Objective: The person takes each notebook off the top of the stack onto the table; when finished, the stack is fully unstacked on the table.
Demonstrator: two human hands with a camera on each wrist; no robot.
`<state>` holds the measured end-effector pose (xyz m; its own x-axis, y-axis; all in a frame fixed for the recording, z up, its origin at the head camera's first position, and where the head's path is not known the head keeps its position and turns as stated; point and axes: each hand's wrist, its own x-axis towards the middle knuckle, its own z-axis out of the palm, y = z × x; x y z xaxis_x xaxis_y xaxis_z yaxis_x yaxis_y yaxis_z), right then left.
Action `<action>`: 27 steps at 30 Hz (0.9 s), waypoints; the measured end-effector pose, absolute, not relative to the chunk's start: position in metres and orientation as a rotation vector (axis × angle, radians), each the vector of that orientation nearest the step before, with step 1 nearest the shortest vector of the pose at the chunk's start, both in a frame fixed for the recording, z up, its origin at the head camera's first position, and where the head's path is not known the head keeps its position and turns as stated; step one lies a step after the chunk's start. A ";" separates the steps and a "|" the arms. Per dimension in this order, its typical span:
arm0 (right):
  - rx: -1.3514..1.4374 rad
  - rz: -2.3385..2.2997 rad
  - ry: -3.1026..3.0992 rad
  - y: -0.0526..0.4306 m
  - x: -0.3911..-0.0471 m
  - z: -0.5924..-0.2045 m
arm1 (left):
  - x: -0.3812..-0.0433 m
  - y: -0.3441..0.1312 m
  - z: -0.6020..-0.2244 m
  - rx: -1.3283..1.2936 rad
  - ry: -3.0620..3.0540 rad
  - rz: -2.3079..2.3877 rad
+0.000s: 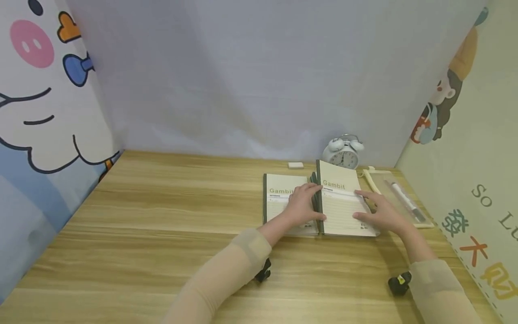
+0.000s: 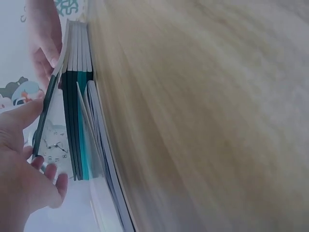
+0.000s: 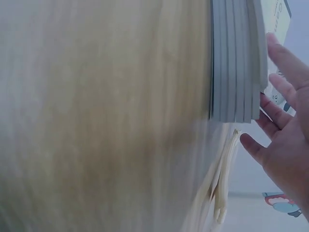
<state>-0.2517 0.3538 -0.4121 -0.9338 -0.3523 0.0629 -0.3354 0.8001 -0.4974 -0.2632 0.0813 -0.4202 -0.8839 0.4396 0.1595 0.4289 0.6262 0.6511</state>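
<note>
A cream notebook marked "Gambit" lies topmost on a stack of notebooks, its dark spine raised. My left hand holds that spine edge with thumb and index finger. In the left wrist view the raised notebook tilts away from the several dark and teal spines beneath it. At the opposite edge my right hand grips the same notebook, thumb on the cover and other fingers along the side. Another "Gambit" notebook lies flat to the left, partly under my left hand.
Behind the stack stands a white twin-bell alarm clock. A small white block, perhaps an eraser, lies near the back edge. To the right is a clear zip pouch with a white marker inside. Printed cloth walls surround the wooden table.
</note>
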 end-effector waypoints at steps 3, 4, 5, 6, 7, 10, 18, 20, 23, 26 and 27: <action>-0.592 -0.834 2.974 0.351 -0.250 -0.408 | -0.264 0.078 -0.418 0.731 2.745 1.255; -0.595 -0.837 2.985 0.349 -0.249 -0.406 | -0.264 0.076 -0.417 0.716 2.714 1.307; -0.598 -0.848 2.991 0.348 -0.248 -0.404 | -0.264 0.074 -0.416 0.702 2.687 1.355; -0.603 -0.870 2.985 0.345 -0.248 -0.402 | -0.265 0.073 -0.416 0.690 2.672 1.389; -0.602 -0.891 2.974 0.343 -0.248 -0.400 | -0.265 0.071 -0.415 0.681 2.657 1.421; -0.609 -0.921 2.952 0.336 -0.247 -0.394 | -0.267 0.064 -0.410 0.667 2.624 1.503; -0.657 -0.928 2.933 0.314 -0.255 -0.381 | -0.274 0.038 -0.392 0.580 2.548 1.622; -0.689 -0.944 2.918 0.308 -0.257 -0.377 | -0.276 0.030 -0.387 0.561 2.526 1.647; -0.721 -0.987 2.893 0.299 -0.259 -0.373 | -0.278 0.017 -0.380 0.542 2.498 1.675; -0.736 -1.019 2.876 0.290 -0.260 -0.370 | -0.279 0.005 -0.376 0.519 2.492 1.704; -0.744 -1.026 2.875 0.288 -0.260 -0.370 | -0.280 0.001 -0.375 0.508 2.499 1.704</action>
